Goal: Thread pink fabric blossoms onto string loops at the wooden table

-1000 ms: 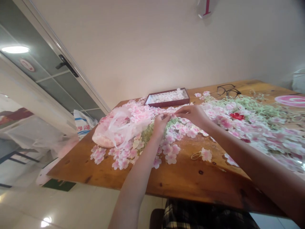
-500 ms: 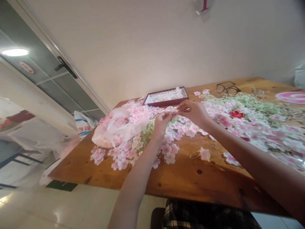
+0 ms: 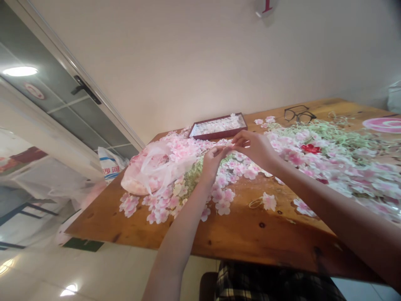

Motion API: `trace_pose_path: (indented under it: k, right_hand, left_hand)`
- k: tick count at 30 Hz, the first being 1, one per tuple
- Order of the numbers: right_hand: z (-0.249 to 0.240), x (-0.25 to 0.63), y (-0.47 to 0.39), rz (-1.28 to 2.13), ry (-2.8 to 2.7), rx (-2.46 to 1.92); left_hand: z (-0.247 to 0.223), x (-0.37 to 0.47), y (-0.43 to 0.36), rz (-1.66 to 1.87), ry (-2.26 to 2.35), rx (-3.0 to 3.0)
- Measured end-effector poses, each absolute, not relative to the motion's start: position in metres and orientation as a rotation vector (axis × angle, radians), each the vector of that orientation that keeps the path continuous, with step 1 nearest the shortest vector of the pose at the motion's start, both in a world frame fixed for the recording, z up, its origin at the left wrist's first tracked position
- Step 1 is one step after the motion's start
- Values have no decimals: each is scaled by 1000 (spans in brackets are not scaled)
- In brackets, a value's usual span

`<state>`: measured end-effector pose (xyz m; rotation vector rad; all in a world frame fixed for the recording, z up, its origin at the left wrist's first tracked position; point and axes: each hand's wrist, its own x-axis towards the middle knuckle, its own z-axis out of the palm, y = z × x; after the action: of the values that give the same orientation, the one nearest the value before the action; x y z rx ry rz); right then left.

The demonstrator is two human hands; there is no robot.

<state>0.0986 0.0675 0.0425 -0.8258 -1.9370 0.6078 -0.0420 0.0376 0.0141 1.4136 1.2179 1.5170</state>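
Observation:
Over the middle of the table, my left hand (image 3: 213, 161) and my right hand (image 3: 252, 145) meet at the fingertips, both pinched. Between them is a small pale pink piece (image 3: 230, 146), mostly covered by the fingers; whether it is a petal or a whole flower I cannot tell. Pink and white artificial flowers (image 3: 222, 194) lie under and around my hands, with green stems (image 3: 192, 177) beside my left wrist. Just beyond my fingers stands a shallow dark red box (image 3: 216, 136) with rows of white flowers in it. A single flower with a looped stem (image 3: 268, 202) lies nearer me.
A clear plastic bag (image 3: 153, 167) of pink flowers sits on the left of the wooden table (image 3: 244, 242). On the right spreads a heap of flowers (image 3: 338, 171) with green stems and a red flower (image 3: 311, 149). Black glasses (image 3: 300, 115) lie at the back, against the wall side.
Both hands stay together at nearly the same spot, with only slight finger movement in my right hand. The view has shifted a little.

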Motion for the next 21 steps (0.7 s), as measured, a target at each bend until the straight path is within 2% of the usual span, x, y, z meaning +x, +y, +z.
trace_pose_path:
  k: [5,13,21]
  right_hand:
    - [38,98,71,671,-1891,-840]
    - [32,106,83,1269,-1734,-798]
    - [42,107,74,1342,-1747,-824]
  left_hand:
    - [19,-39,33,1533,1267,1558]
    - [19,-39,34,1564,1250,1541]
    - [18,-42,33,1512,1351,1777]
